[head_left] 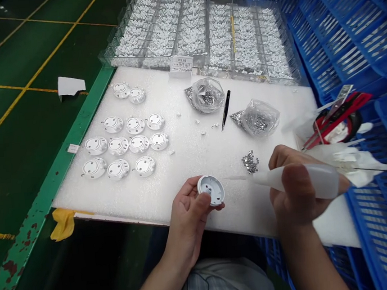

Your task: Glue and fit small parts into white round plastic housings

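Near the front edge of the foam-covered bench, my left hand (192,208) grips a round white plastic housing (217,189), its hollow side tilted up and the thumb pressing inside it. My right hand (294,190) is wrapped around a translucent squeeze bottle (318,181) lying sideways in the fist. The bottle's thin nozzle (237,177) points left, its tip close to the housing's rim; whether they touch I cannot tell. A small heap of shiny metal parts (250,161) lies just beyond the nozzle.
Several finished-looking round white units (139,143) stand in rows at the left. Two plastic bags of metal parts (208,95), black tweezers (226,109) and a paper label (181,64) lie farther back. Clear trays (208,26) of white pieces line the back. Blue crates (332,29) and a red-handled tool (342,116) are right.
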Tool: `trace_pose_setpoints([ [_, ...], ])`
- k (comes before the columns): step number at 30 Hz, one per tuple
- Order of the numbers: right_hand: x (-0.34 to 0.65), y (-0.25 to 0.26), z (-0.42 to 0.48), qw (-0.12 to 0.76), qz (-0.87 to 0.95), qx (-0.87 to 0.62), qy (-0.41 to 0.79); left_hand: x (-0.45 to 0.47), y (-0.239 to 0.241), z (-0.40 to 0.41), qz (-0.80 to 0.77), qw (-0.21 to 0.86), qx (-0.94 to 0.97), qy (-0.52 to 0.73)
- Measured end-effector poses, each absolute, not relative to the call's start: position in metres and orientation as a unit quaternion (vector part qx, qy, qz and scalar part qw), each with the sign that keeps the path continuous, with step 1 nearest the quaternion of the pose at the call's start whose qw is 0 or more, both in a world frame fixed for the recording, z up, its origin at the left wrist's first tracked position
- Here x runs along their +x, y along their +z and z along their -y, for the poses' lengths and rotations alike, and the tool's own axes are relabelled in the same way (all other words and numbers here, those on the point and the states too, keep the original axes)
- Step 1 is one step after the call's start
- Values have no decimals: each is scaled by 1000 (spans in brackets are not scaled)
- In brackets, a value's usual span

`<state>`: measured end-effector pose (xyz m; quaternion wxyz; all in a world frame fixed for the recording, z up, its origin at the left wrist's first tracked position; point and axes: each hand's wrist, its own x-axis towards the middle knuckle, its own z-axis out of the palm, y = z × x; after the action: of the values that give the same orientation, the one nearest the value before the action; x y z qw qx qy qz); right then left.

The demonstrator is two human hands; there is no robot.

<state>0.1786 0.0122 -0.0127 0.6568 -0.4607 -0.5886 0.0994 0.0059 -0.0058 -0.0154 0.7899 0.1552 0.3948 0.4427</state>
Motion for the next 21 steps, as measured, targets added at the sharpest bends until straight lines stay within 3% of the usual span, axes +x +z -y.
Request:
trace_pose_setpoints([
  [4,178,-20,-19,656,618,-433,22,5,-17,6,-396,790,160,440],
  [21,178,-20,-12,619,648,-443,17,5,-15,7,-423,778,178,430],
])
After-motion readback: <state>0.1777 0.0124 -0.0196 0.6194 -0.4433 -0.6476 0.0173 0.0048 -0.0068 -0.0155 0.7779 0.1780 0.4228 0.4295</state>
